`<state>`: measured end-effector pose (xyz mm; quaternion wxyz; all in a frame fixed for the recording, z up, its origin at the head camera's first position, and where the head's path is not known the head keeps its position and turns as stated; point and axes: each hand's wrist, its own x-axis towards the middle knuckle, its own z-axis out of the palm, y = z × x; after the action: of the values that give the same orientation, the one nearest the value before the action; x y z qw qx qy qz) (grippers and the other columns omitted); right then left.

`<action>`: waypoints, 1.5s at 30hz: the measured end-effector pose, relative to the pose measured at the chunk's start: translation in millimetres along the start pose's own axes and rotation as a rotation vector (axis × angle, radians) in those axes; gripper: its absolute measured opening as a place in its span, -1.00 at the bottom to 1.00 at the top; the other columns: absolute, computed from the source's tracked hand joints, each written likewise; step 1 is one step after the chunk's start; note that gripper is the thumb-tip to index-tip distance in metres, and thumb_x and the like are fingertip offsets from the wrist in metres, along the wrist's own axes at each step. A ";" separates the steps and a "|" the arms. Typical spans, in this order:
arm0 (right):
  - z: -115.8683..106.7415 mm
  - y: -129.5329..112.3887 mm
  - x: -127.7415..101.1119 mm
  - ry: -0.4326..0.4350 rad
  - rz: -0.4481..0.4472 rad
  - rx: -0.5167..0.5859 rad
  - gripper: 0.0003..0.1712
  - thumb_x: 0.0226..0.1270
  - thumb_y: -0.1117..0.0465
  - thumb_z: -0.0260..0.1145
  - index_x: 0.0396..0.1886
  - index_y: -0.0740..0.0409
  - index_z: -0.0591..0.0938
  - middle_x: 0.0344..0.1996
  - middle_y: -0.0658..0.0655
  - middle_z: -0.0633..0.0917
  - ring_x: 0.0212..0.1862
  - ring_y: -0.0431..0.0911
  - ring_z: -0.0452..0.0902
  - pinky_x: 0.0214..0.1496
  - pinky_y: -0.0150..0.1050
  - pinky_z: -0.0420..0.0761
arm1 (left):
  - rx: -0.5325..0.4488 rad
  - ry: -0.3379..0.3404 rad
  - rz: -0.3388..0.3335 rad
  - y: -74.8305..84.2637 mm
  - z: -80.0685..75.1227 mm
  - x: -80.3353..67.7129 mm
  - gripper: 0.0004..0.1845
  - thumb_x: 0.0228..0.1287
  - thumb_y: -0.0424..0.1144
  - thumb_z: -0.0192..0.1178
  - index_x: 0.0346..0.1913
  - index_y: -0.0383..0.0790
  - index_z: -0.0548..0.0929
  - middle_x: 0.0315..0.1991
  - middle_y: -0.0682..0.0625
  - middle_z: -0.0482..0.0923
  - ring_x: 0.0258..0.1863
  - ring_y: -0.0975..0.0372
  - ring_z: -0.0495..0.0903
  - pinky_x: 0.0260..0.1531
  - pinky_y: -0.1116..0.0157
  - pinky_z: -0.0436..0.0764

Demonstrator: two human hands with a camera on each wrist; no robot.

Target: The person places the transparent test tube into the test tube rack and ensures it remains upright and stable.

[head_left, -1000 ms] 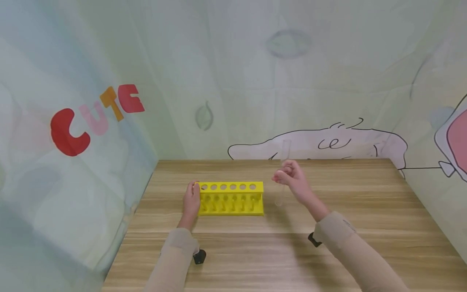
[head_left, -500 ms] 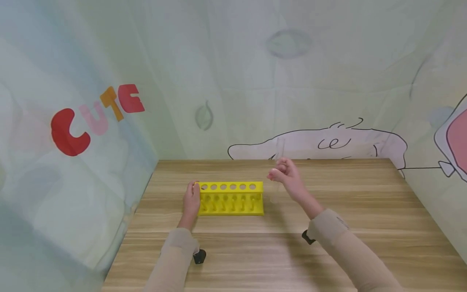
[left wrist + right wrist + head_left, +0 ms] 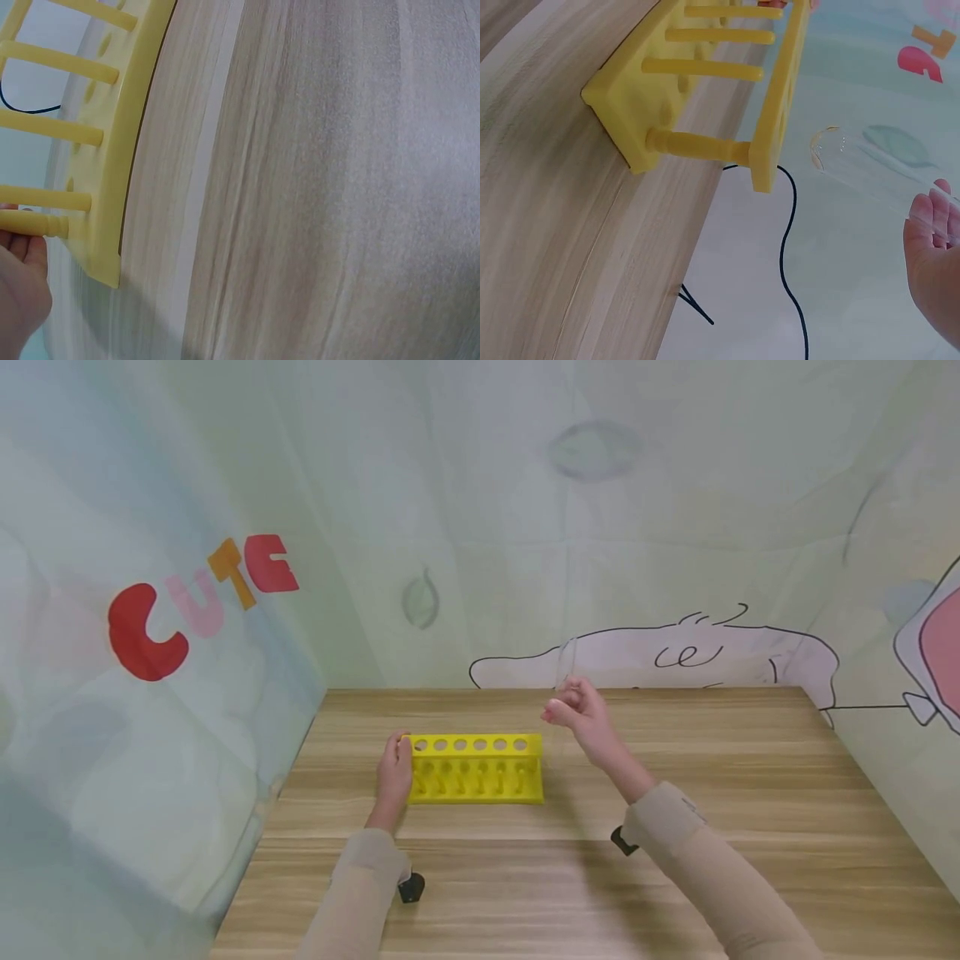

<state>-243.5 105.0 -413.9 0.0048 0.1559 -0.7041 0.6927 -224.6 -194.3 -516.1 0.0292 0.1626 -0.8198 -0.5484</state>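
Note:
A yellow test tube rack [image 3: 476, 746] stands on the wooden table, with a row of holes along its top and upright pegs below. My left hand [image 3: 394, 772] grips the rack's left end; in the left wrist view its fingers [image 3: 34, 255] curl by the end post. Just right of the rack and above the table, my right hand [image 3: 588, 718] pinches a clear glass test tube [image 3: 567, 656]. In the right wrist view the rounded bottom of the test tube [image 3: 832, 154] points toward the rack, apart from its top plate. All the rack holes in view hold nothing.
The wooden table [image 3: 480, 893] reaches to a pale printed backdrop [image 3: 495, 527] behind and at both sides. Dark wrist devices [image 3: 411, 887] sit at both sleeve cuffs.
My right hand has moved left and slightly up with the test tube, nearer the rack's right end. The left hand and the rack stay in place.

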 end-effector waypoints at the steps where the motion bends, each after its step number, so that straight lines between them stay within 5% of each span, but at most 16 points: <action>1: 0.7 -0.4 0.6 0.001 0.000 0.006 -0.80 0.23 0.32 0.13 -0.20 0.18 0.31 -0.39 0.19 0.57 -0.35 -0.22 0.57 -0.16 -0.29 0.58 | -0.001 0.001 0.001 0.1 0.1 -0.2 -0.44 0.32 0.17 -0.40 0.23 -0.05 0.20 0.24 -0.07 0.23 0.14 0.10 0.24 0.19 0.05 0.22; 6: 4.0 -1.3 3.9 0.005 -0.005 0.042 -0.80 0.22 0.31 0.14 -0.22 0.19 0.30 -0.43 0.06 0.57 -0.36 -0.23 0.57 -0.16 -0.31 0.58 | -0.013 0.006 0.004 0.1 0.8 -0.6 -0.45 0.33 0.15 -0.39 0.24 -0.08 0.20 0.23 -0.08 0.24 0.09 0.11 0.25 0.18 0.06 0.24; 13: 8.0 -3.4 8.2 0.009 -0.015 0.039 -0.74 0.23 0.26 0.14 -0.20 0.28 0.28 -0.38 0.20 0.58 -0.34 -0.23 0.56 -0.15 -0.31 0.58 | -0.021 0.011 -0.011 -0.6 1.3 -0.4 -0.45 0.33 0.15 -0.38 0.24 -0.07 0.20 0.23 -0.07 0.25 0.11 0.11 0.25 0.18 0.06 0.24; 20: 12.6 -7.9 10.9 0.013 0.003 0.043 -0.60 0.23 0.30 0.13 -0.08 0.45 0.21 -0.37 0.11 0.57 -0.30 -0.18 0.56 -0.11 -0.30 0.56 | -0.021 0.009 0.005 -0.8 0.9 -0.5 -0.46 0.34 0.13 -0.38 0.24 -0.09 0.21 0.22 -0.09 0.25 0.09 0.10 0.26 0.17 0.06 0.25; 31: 20.9 -6.5 15.8 0.035 0.030 0.052 -0.78 0.23 0.29 0.14 -0.18 0.13 0.31 -0.39 0.00 0.57 -0.17 0.04 0.54 -0.05 -0.29 0.54 | -0.017 0.024 0.004 -1.2 1.1 1.5 -0.46 0.33 0.14 -0.37 0.22 -0.08 0.23 0.21 -0.08 0.27 0.09 0.11 0.27 0.17 0.07 0.25; 36: 24.9 -4.7 16.9 0.038 0.032 0.063 -0.77 0.25 0.33 0.10 -0.14 0.24 0.29 -0.38 0.00 0.58 -0.10 0.14 0.51 0.00 -0.26 0.51 | -0.025 0.023 0.012 0.2 1.4 0.3 -0.46 0.33 0.13 -0.37 0.22 -0.10 0.23 0.20 -0.08 0.28 0.05 0.12 0.27 0.14 0.08 0.27; 41: 28.1 -1.8 17.6 0.035 0.021 0.057 -0.68 0.25 0.35 0.09 -0.08 0.40 0.24 -0.36 0.04 0.60 -0.17 -0.06 0.56 0.02 -0.25 0.50 | -0.020 0.028 0.011 1.1 1.5 0.1 -0.47 0.34 0.12 -0.38 0.22 -0.10 0.23 0.18 -0.08 0.29 0.00 0.13 0.27 0.07 0.12 0.30; 45: 30.3 0.3 18.8 0.038 0.008 0.056 -0.73 0.24 0.35 0.10 -0.12 0.34 0.27 -0.39 -0.01 0.60 -0.24 -0.19 0.55 0.02 -0.24 0.50 | -0.023 0.024 0.012 1.4 1.0 -0.4 -0.47 0.34 0.11 -0.38 0.22 -0.10 0.23 0.18 -0.07 0.29 0.00 0.14 0.27 0.07 0.13 0.30</action>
<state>-255.2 71.4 -411.3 0.0110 0.1402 -0.6848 0.7150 -224.8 -192.7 -515.1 0.0442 0.1638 -0.8140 -0.5555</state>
